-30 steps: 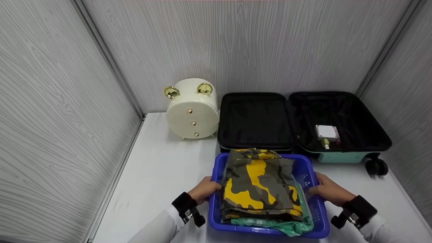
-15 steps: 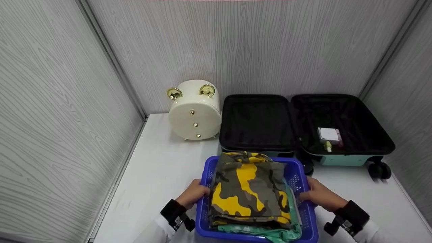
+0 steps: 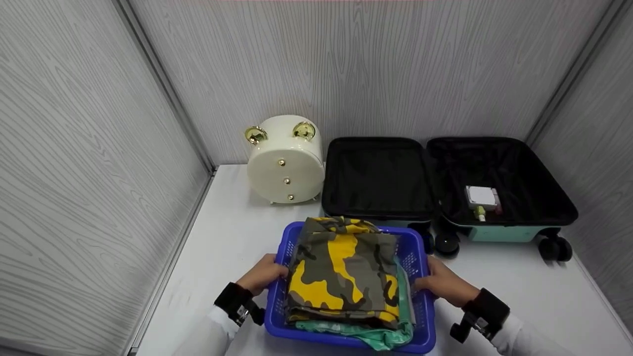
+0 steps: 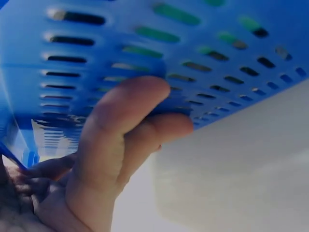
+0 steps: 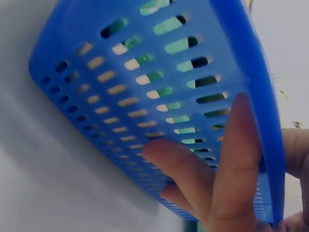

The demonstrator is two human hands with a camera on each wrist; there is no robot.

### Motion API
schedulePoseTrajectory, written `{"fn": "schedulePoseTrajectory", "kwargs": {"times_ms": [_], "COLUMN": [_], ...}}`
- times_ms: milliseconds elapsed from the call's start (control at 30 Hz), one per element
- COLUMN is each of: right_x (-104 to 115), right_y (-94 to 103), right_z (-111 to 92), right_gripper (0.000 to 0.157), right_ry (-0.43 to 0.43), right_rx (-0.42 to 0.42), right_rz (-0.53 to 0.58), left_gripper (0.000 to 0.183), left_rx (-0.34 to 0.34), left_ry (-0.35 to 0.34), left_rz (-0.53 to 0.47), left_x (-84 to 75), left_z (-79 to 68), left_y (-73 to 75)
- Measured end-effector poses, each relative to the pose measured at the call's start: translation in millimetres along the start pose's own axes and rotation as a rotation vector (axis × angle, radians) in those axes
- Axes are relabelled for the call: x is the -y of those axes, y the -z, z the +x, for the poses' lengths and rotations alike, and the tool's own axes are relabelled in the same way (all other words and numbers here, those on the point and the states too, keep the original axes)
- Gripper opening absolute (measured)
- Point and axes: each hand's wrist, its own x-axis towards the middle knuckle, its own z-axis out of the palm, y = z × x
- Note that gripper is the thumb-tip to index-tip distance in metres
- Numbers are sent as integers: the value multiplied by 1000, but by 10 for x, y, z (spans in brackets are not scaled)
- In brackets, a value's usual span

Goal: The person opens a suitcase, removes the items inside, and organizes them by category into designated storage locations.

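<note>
Both hands hold a blue plastic basket by its two sides in the head view. My left hand grips the left rim, thumb over the edge; in the left wrist view its fingers press against the slotted outside wall. On the opposite rim is my right hand, thumb inside and fingers spread on the outer wall in the right wrist view. Folded yellow and grey camouflage clothing lies on top in the basket, over a green piece of clothing.
Behind the basket an open suitcase lies with black lining and teal shell; a white box and a small green-and-white item sit in its right half. A cream round cabinet with gold ears stands left of it. Panelled walls enclose the white table.
The basket with the clothes has moved left, carried by both hands, and more of the suitcase's black wheels shows behind it. The grip looks the same.
</note>
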Motion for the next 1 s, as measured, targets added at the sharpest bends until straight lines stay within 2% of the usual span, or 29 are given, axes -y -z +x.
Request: {"fn": "schedulePoseTrajectory", "kwargs": {"times_ms": [200,300,400,500,567,633,700,733,833,900,1000], "right_x": [-20,-18,-8,23,53,80,102,110,133,152,172], "right_y": [-177,-250,-306,-364,-413,-467,-527,-562,-667,-739,-855], "right_z": [147,191,210,220,237,260,286,299,345,384,447], "right_gripper": [97,88,72,59,53,51,50,48,42,34,27], "right_ry": [-14,-22,-27,-31,-36,-40,-48,-53,-64,-66,-60], "right_rx": [14,64,107,144,153,155,147,140,126,119,114], "right_rz": [63,118,183,248,281,308,331,337,357,369,406], "left_gripper": [24,25,30,44,56,64,66,64,55,50,48], "left_rx": [1,-6,-20,-28,-45,-69,-106,-130,-145,-113,-21], "left_ry": [35,51,42,19,4,-30,-71,-95,-183,-233,-257], "left_rz": [59,113,188,299,429,582,719,772,838,867,944], "left_x": [32,11,-41,-154,-284,-449,-636,-721,-916,-976,-956], "left_z": [48,40,5,-51,-103,-159,-239,-294,-457,-540,-559], "left_y": [256,414,586,740,801,787,673,571,152,-170,-607]}}
